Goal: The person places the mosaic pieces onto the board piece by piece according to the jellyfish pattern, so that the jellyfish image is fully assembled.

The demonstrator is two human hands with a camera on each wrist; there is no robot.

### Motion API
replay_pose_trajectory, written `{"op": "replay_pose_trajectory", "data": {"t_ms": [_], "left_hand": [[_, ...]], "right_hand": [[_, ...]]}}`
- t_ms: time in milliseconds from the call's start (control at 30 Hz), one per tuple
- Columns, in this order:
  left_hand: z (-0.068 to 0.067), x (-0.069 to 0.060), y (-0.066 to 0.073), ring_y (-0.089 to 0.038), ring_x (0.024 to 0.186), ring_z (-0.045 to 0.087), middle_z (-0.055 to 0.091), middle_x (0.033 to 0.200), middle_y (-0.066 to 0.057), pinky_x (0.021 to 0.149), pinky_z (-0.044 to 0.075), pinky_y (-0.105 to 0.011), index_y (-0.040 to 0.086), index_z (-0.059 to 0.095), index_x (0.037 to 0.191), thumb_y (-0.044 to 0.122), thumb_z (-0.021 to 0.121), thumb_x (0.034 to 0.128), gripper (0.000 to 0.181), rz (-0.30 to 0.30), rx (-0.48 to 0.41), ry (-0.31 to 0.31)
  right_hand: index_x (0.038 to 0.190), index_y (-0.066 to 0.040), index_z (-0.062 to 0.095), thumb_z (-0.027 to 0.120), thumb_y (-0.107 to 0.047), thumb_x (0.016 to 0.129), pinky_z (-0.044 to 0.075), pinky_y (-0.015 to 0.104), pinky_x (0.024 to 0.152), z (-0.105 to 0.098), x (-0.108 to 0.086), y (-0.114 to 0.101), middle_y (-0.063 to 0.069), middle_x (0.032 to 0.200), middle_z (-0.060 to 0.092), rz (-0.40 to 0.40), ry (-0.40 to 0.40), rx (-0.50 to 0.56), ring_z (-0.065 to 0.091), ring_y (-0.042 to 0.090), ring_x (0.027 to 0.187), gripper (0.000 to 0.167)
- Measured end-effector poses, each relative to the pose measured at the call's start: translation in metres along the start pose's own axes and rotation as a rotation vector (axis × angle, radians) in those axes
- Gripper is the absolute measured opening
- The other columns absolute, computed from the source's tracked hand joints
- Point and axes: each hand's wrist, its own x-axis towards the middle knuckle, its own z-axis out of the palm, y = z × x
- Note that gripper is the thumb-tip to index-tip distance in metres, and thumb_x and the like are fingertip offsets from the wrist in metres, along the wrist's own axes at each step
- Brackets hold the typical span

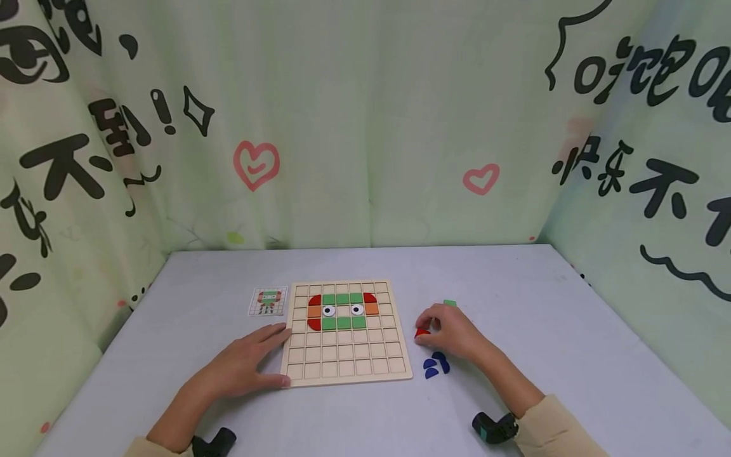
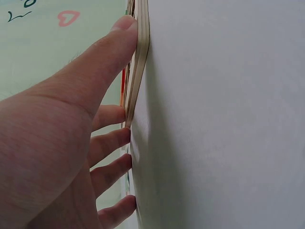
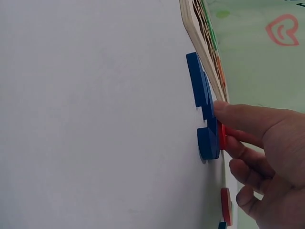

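Observation:
A wooden grid board [image 1: 346, 369] lies flat on the table, with green squares [image 1: 343, 323], orange squares [image 1: 372, 308], red rounded pieces [image 1: 315, 324] and two eye pieces [image 1: 329, 311] set in its upper rows. My left hand [image 1: 245, 363] rests at the board's left side, its thumb on the lower left corner and fingertips along the edge. To the right of the board, my right hand [image 1: 454, 331] pinches a red piece [image 3: 221, 136] between thumb and fingers, low over the table. Several blue rounded pieces [image 1: 431, 372] lie just nearer than that hand.
A small picture card [image 1: 268, 301] with a blocky figure lies left of the board. Beyond my right hand a green piece [image 1: 450, 303] shows. The right wrist view has another red piece [image 3: 226, 206] near the fingers. Curtains [image 1: 365, 127] surround the white table [image 1: 228, 273].

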Motion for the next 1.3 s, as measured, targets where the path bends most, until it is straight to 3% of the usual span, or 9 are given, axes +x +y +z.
{"op": "replay_pose_trajectory", "data": {"t_ms": [333,867,1300], "left_hand": [[0.001,0.0,-0.002,-0.033,0.14,0.039,0.039,0.153,-0.008,0.109,0.038,-0.055,0.015,0.044,0.146,0.058,0.074,0.0749,0.088,0.007,0.011,0.008],[0.0,0.0,-0.001,-0.033,0.141,0.038,0.039,0.153,-0.008,0.11,0.038,-0.053,0.015,0.044,0.146,0.058,0.074,0.0751,0.088,0.016,0.007,0.003],[0.0,0.0,-0.001,-0.033,0.141,0.037,0.038,0.154,-0.006,0.11,0.037,-0.055,0.016,0.043,0.146,0.059,0.074,0.0747,0.089,0.0,-0.006,-0.004]], "right_hand": [[0.092,-0.016,0.074,0.081,-0.017,0.078,0.046,0.021,0.066,0.003,0.004,0.0,-0.006,0.084,0.064,-0.053,0.004,0.008,0.051,0.013,0.08,0.016],[0.098,-0.016,0.075,0.081,-0.022,0.078,0.043,0.021,0.064,0.015,0.017,-0.017,-0.007,0.089,0.065,-0.092,0.014,0.039,0.051,0.013,0.082,0.022],[0.102,-0.02,0.075,0.081,-0.021,0.079,0.047,0.021,0.066,0.018,0.018,-0.017,-0.008,0.095,0.066,-0.047,0.022,0.054,0.052,0.012,0.085,0.024]]}}
